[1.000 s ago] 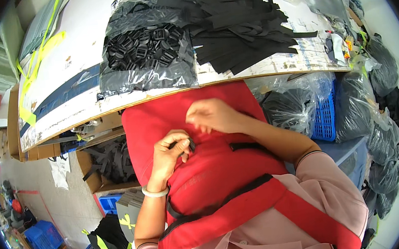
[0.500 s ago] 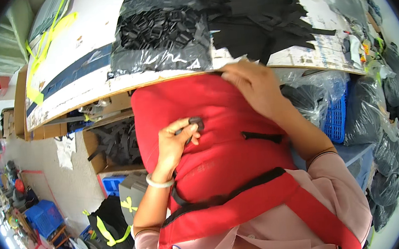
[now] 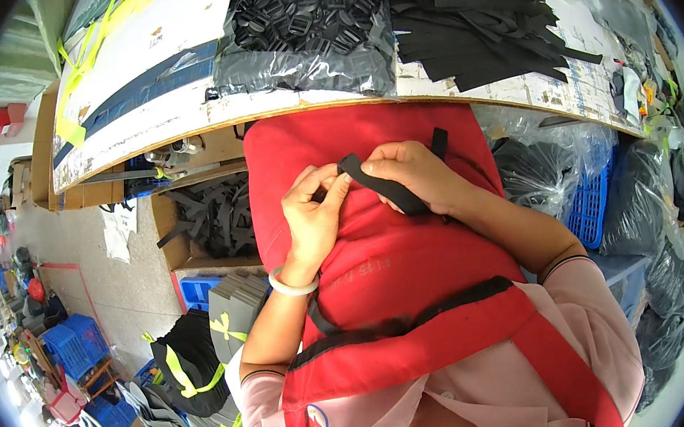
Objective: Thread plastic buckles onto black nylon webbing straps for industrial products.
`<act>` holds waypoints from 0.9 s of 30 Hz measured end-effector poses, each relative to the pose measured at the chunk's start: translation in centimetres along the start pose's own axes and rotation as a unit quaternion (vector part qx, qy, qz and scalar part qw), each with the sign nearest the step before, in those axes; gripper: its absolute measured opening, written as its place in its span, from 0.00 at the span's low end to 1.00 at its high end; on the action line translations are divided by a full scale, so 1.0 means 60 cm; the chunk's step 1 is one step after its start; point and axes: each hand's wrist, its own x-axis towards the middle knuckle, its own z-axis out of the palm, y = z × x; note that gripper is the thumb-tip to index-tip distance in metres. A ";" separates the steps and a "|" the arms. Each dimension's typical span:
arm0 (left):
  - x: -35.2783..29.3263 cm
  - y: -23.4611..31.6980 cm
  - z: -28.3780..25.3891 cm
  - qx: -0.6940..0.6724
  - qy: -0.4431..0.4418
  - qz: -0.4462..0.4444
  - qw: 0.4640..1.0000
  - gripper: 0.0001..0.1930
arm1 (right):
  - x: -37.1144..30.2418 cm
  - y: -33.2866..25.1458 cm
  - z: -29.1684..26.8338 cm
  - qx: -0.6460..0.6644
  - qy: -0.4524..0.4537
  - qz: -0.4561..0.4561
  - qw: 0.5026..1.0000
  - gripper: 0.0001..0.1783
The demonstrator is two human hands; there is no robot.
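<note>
Over the red apron [image 3: 363, 265] on my lap, my two hands meet at chest height. My right hand [image 3: 414, 175] is closed around a flat black webbing strap [image 3: 389, 186], which bends over at its end towards the left fingertips. A short dark strap end [image 3: 439, 143] sticks up behind the right hand. My left hand [image 3: 313, 212] is closed in a pinch, thumb against forefinger, right at the strap's folded end. It holds a small black buckle, now mostly covered by the fingers. I cannot tell whether the strap passes through it.
Before me is a white worktable [image 3: 184, 109] with a bag of black buckles [image 3: 307, 19] and a pile of cut black straps [image 3: 480, 23]. Below its edge, a box [image 3: 211, 218] holds dark strips. Bagged goods and a blue crate [image 3: 596, 197] stand at right.
My right hand has come back from the table's edge to my lap with a black strap. My left hand has risen slightly and met it. The view has shifted a little.
</note>
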 end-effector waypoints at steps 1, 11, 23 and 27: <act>-0.001 0.001 0.001 -0.001 0.001 -0.001 1.000 0.06 | 0.001 -0.002 0.002 0.027 0.004 -0.002 1.000 0.11; -0.002 -0.001 -0.001 -0.070 0.035 -0.081 0.994 0.07 | 0.006 0.006 0.014 0.019 0.001 -0.014 1.000 0.11; 0.003 -0.010 -0.005 0.127 -0.006 0.149 0.981 0.10 | 0.027 0.022 0.014 0.070 0.028 -0.098 0.992 0.11; -0.003 -0.017 -0.013 -0.374 -0.053 -0.229 0.897 0.12 | 0.031 0.025 0.002 0.044 -0.031 -0.101 0.993 0.11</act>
